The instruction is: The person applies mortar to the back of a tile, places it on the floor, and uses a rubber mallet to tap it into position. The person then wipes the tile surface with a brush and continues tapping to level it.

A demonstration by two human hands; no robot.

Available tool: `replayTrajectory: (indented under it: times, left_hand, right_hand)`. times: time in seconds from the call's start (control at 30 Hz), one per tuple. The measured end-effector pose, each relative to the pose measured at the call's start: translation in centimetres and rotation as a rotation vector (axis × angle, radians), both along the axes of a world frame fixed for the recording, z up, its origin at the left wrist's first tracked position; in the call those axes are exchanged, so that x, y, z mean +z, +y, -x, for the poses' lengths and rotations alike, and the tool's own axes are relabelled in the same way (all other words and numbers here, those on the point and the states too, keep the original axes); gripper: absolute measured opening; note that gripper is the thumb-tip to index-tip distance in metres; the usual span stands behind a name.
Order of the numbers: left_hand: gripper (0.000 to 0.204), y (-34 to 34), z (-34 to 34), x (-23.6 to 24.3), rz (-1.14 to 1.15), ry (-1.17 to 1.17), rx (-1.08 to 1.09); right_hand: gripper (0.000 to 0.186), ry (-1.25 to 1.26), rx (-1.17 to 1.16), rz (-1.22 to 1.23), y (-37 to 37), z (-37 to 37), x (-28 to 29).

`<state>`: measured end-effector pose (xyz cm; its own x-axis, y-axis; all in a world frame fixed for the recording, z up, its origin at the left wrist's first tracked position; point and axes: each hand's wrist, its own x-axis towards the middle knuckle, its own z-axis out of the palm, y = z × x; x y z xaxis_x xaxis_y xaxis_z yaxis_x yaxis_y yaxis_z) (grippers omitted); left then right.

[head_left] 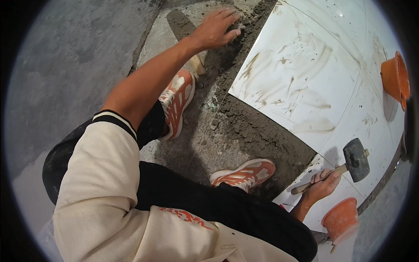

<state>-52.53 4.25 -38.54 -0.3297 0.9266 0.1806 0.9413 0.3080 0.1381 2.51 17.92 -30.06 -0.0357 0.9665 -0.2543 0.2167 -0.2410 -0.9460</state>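
Observation:
My left hand point(220, 26) is stretched out at the top, fingers slightly apart and holding nothing visible, above a strip of wet grey mortar point(262, 131) along the tile's edge. Just behind it lies a metal float with a wooden part point(179, 24), partly hidden by my forearm. My right hand point(323, 183) grips the wooden handle of a black rubber mallet point(355, 161), held over white floor tiles at the lower right. A large white tile point(301, 74), smeared with brown mud, fills the upper right.
An orange bucket point(390, 76) stands on the tiles at right, another orange container point(338, 220) at lower right. My two orange-and-white shoes point(176, 102) are on rough concrete point(196, 148) beside the mortar. Grey floor point(74, 65) extends left, past a raised edge.

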Motion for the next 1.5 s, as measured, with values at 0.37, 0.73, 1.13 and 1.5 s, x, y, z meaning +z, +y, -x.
replayTrajectory:
  times: [0.37,0.73,1.13,1.5]
  left_hand:
    - [0.097,-2.2,-8.8,0.7,0.078,-0.155,-0.02]
    - [0.074,2.9,-11.5,2.0,0.135,-0.006,-0.289]
    - [0.084,9.0,-28.4,2.2,0.207,-0.195,-0.494]
    - [0.085,6.9,-28.1,2.7,0.196,-0.277,-0.462]
  right_hand:
    - [0.04,0.179,-0.196,-0.181,2.8,-3.8,1.7]
    - [0.044,0.064,-0.486,-0.184,-0.7,-10.8,0.7]
    - [0.039,0.126,-0.463,-0.021,-4.2,-10.4,-1.5]
    - [0.029,0.184,-0.314,0.132,-5.9,-7.0,-2.7]
